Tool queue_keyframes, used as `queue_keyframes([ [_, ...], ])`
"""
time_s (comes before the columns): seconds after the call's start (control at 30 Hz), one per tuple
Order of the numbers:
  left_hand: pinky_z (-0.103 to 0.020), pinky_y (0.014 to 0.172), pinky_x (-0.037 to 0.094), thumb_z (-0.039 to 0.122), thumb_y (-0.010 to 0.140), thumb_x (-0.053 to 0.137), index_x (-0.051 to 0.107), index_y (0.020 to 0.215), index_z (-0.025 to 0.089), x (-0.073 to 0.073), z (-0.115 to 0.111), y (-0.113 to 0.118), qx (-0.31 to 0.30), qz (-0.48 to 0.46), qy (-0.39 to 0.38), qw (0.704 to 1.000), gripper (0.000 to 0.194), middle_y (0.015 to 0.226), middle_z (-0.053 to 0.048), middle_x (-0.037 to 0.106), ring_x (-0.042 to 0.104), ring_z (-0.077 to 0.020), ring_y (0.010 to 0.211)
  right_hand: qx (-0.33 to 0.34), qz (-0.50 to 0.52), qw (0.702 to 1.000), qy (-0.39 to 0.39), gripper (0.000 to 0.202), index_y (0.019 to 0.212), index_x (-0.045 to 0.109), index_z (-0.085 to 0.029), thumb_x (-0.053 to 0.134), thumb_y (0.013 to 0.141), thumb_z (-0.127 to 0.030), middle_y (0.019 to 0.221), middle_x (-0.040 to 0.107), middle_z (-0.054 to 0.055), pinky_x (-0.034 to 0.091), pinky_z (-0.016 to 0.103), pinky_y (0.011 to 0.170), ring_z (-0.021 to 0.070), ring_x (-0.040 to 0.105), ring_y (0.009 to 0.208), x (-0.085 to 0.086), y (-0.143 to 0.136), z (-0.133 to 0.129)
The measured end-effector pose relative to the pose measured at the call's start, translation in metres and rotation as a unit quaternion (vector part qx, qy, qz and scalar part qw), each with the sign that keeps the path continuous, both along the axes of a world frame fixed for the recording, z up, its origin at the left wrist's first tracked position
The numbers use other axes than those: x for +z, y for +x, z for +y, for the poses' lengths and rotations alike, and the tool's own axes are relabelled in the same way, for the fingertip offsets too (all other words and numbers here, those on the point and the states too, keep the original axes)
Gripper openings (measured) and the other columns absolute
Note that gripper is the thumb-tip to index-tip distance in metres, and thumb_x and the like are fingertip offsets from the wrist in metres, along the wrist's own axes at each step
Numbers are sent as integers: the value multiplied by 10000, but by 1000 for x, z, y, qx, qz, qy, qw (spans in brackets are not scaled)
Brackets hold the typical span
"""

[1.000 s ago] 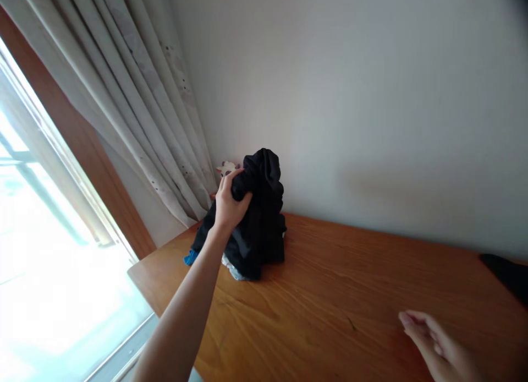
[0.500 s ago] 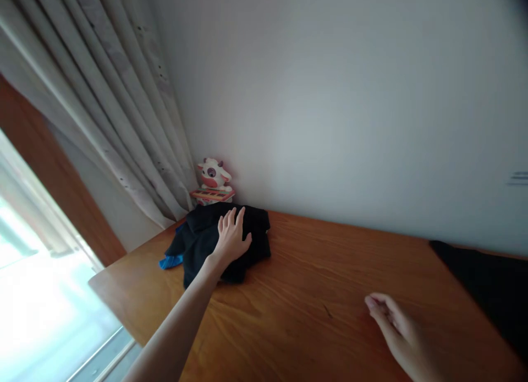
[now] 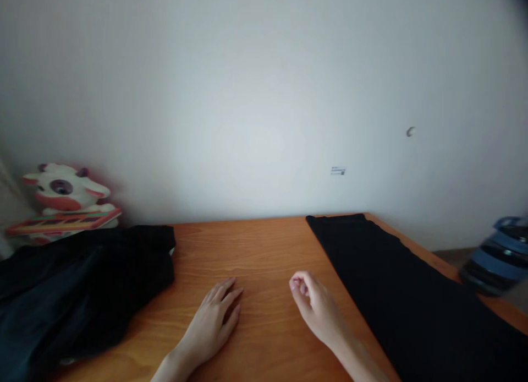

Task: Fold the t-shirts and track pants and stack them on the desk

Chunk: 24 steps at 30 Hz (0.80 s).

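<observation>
My left hand (image 3: 212, 321) is over the middle of the wooden table (image 3: 251, 244), fingers slightly apart, holding nothing. To its right, my right hand (image 3: 315, 305) has its fingers curled together above the wood; nothing shows in them. A crumpled black cloth (image 3: 91, 283) lies at the left, nearest to my left hand. On the right a long black cloth (image 3: 383, 277) is spread flat from the back edge toward the front, close beside my right hand.
A toy cow with a small keyboard (image 3: 66, 200) stands at the back left behind the crumpled cloth. A dark bottle with blue bands (image 3: 497, 258) is at the right edge. A pale wall (image 3: 256, 107) rises behind the table.
The view has swung to the right. My left hand has left the crumpled black cloth and come back to the table's middle. More of the flat cloth and the bottle now show.
</observation>
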<state>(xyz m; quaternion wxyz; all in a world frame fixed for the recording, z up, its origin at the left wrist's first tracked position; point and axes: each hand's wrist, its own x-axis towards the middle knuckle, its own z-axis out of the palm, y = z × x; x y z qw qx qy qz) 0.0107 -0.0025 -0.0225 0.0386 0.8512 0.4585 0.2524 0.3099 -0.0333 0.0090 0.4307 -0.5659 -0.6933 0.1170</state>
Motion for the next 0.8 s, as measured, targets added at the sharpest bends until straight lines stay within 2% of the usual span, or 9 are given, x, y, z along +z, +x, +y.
queue_keyframes([
  [0.07, -502, 1111, 492, 344, 973, 526, 685, 1309, 298, -3, 4, -4, -3, 6, 5, 1000, 374, 1450, -83, 610, 587, -301, 1321, -73, -74, 995, -7, 315, 967, 591, -255, 423, 998, -520, 870, 699, 55, 503, 343, 715, 220, 670, 755, 11, 46, 1],
  [0.1, -495, 1111, 492, 354, 976, 520, 670, 1329, 296, -4, 5, -4, -3, 6, 7, 1000, 388, 1454, -83, 607, 590, -296, 1318, -113, -116, 986, -36, 329, 974, 591, -252, 399, 1003, -517, 900, 706, 64, 501, 348, 717, 225, 677, 762, 16, 71, 2],
  [0.13, -487, 1107, 497, 363, 978, 515, 655, 1348, 292, -7, 6, -4, -2, 4, 9, 1000, 402, 1454, -86, 606, 598, -292, 1309, -162, -163, 970, -84, 330, 976, 590, -247, 386, 1007, -505, 940, 712, 74, 497, 348, 712, 232, 688, 786, 20, 97, 4],
  [0.2, -473, 1091, 512, 380, 980, 508, 629, 1375, 281, -11, 8, -3, -1, -1, 13, 1000, 425, 1450, -93, 607, 616, -288, 1286, -259, -255, 909, -206, 362, 1027, 597, -234, 332, 1029, -482, 1044, 716, 99, 497, 355, 742, 261, 708, 912, 28, 144, 7],
  [0.27, -467, 1075, 526, 396, 977, 515, 633, 1364, 279, -14, 9, -3, -1, -4, 20, 1000, 422, 1442, -93, 611, 629, -289, 1269, -321, -282, 864, -268, 450, 1075, 615, -170, 281, 1037, -469, 1062, 713, 175, 504, 414, 751, 330, 716, 946, 30, 179, 8],
  [0.33, -470, 1070, 530, 404, 974, 525, 647, 1340, 286, -16, 10, -4, -1, -1, 25, 1000, 404, 1434, -86, 617, 633, -290, 1264, -357, -283, 837, -303, 547, 1086, 637, -94, 258, 1032, -484, 1026, 707, 250, 509, 471, 739, 399, 717, 940, 28, 202, 8],
  [0.43, -474, 1067, 532, 417, 975, 521, 646, 1333, 291, -18, 12, -7, -2, 7, 27, 1000, 399, 1430, -80, 620, 636, -289, 1261, -363, -290, 818, -339, 563, 1109, 661, -83, 262, 1028, -471, 1046, 711, 266, 511, 484, 751, 417, 713, 971, 19, 218, 5],
  [0.6, -469, 1054, 544, 460, 979, 499, 642, 1322, 279, -19, 16, -8, -10, 11, 31, 999, 413, 1424, -84, 620, 648, -284, 1246, -317, -298, 827, -357, 455, 1119, 678, -154, 261, 1022, -308, 1024, 750, 193, 499, 412, 752, 331, 730, 935, 13, 230, 5],
  [0.8, -450, 1051, 548, 464, 971, 517, 648, 1309, 298, -22, 18, -9, -11, 11, 40, 999, 398, 1423, -58, 622, 655, -285, 1233, -307, -303, 834, -343, 445, 1037, 705, -172, 282, 1020, -307, 1001, 763, 188, 477, 376, 723, 313, 732, 916, 17, 235, 5],
])
